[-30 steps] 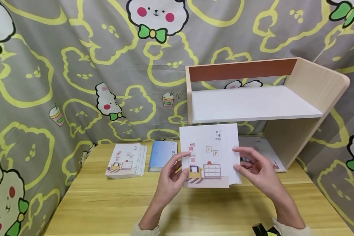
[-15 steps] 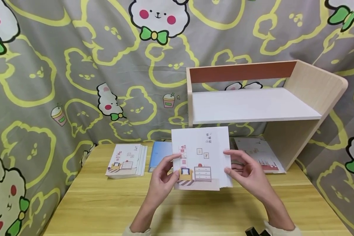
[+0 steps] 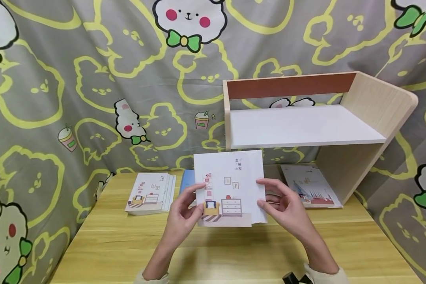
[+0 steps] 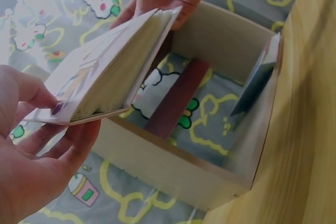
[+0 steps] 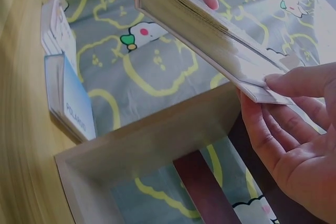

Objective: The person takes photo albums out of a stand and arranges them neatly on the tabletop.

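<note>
Both hands hold up a square white photo album (image 3: 243,193) over the table, its cover drawn with a yellow armchair, a chest of drawers and small frames. My left hand (image 3: 180,217) pinches its left edge, thumb in front and fingers behind. At the opposite edge my right hand (image 3: 285,207) grips it in the same way. In the left wrist view the thick pages of the album (image 4: 123,64) show between its hard covers. The right wrist view shows the right thumb against the album (image 5: 194,40) and fingers beneath it.
A stack of similar white albums (image 3: 149,193) lies at the table's back left, beside a blue POLAROID album (image 5: 71,98). A wooden shelf (image 3: 305,126) stands at the back right, with another illustrated album (image 3: 310,187) under its board. A black object (image 3: 291,278) shows by the right sleeve.
Both hands have moved left with the album, which covers more of the blue album now. The illustrated album under the shelf shows more fully.
</note>
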Demonstrator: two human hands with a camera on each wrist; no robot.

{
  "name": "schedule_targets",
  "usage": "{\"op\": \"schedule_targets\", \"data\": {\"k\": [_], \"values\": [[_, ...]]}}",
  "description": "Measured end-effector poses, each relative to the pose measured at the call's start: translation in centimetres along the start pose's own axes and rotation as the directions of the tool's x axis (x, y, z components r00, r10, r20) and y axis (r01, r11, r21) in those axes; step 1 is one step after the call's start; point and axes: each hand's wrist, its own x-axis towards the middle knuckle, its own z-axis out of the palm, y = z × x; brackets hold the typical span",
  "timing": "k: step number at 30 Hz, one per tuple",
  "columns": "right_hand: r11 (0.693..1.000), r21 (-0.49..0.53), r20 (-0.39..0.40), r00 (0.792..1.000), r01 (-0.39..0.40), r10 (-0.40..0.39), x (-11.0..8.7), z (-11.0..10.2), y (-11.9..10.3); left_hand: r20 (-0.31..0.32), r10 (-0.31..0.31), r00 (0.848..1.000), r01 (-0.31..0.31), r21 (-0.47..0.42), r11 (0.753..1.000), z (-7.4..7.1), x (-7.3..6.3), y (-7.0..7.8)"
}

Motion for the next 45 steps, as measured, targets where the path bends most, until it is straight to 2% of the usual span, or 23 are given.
{"op": "schedule_targets", "data": {"k": [3, 10, 18, 30, 38, 45], "values": [[1.000, 0.001, -0.001, 1.000, -0.004, 0.004, 0.3, 0.6, 0.0, -0.009, 0.000, 1.000, 0.000, 0.012, 1.000, -0.5, 0.0, 0.2], [1.000, -0.004, -0.007, 1.000, -0.009, 0.009, 0.7, 1.9, 0.1, -0.036, -0.044, 0.998, 0.046, 0.051, 0.998, -1.8, -0.4, 0.8], [0.999, 0.039, 0.001, 1.000, -0.029, 0.029, 1.2, 3.7, 0.7, -0.055, -0.050, 0.997, 0.055, 0.096, 0.994, -3.4, -1.0, 1.1], [0.996, 0.064, 0.024, 0.998, -0.055, 0.054, 2.0, 6.2, 0.9, -0.075, -0.028, 0.997, 0.042, 0.184, 0.982, -5.7, -1.7, 1.6], [0.989, 0.116, 0.034, 0.996, -0.088, 0.084, 2.4, 8.1, 1.5, -0.120, -0.065, 0.991, 0.089, 0.204, 0.975, -7.0, -2.5, 1.8], [0.982, 0.157, 0.043, 0.994, -0.105, 0.100, 2.8, 9.9, 1.8, -0.144, -0.066, 0.987, 0.099, 0.236, 0.967, -8.2, -3.0, 2.1]]}}
